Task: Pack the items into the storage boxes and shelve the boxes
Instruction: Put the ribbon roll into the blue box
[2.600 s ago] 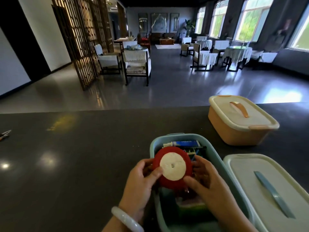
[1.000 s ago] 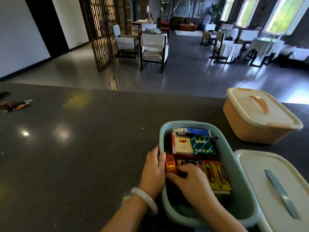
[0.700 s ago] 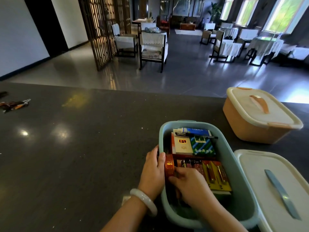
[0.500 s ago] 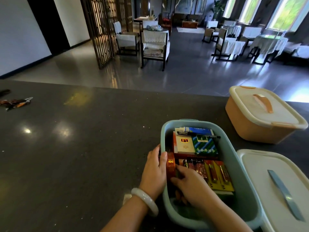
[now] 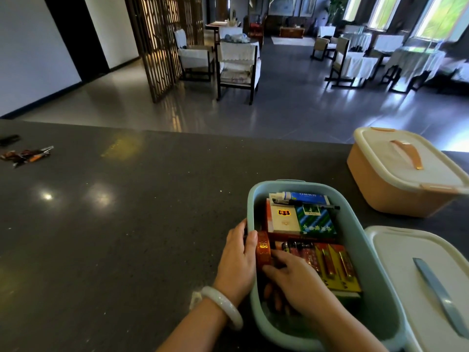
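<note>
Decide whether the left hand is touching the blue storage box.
Touching. The head view shows the left hand gripping the blue storage box at its left rim, thumb hooked over the edge.

Two bare forearms showing — no sleeves, left hand [image 5: 238, 260] wearing smooth pale jade-like bangle [image 5: 223, 306] at wrist, right hand [image 5: 299, 283] wearing nothing — no rings showing

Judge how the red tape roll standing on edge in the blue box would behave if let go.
The red tape roll is round and stands on its rim, so it would probably roll or topple. The blue box wall and the packed cartons likely stop it. It looks rigid and light.
</note>
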Motion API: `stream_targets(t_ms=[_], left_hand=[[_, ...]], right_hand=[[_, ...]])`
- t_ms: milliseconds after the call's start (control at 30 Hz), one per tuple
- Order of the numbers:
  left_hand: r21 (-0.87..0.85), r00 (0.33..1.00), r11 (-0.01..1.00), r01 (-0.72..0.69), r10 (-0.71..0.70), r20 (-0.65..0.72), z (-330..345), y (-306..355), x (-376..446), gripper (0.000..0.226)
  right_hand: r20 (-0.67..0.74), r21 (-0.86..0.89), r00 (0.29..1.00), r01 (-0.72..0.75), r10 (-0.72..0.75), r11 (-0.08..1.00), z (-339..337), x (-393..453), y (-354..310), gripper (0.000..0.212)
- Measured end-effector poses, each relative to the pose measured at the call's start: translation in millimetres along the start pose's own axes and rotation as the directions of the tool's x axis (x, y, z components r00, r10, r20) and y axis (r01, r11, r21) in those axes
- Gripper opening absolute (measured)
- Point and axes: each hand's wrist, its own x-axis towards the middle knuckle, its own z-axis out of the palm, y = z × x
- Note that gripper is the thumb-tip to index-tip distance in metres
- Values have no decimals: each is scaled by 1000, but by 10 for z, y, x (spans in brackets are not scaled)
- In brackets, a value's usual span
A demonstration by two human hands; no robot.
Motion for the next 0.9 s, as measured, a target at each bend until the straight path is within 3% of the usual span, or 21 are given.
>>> stream_targets(t_ms=[467, 667, 900], left_hand=[[4, 1000, 1000, 6, -6, -4, 5, -48, 19, 39], [5, 1000, 1000, 11, -11, -2, 4, -69, 32, 39], [4, 1000, 1000, 5, -5, -7, 8, -55, 24, 43]], right_hand=[[-7, 42, 1000, -9, 9, 999, 24, 12, 2, 36], [-47, 28, 999, 3, -2, 1000, 40, -30, -15, 23], [-108, -55, 994, 19, -25, 998, 26, -78, -27, 41]])
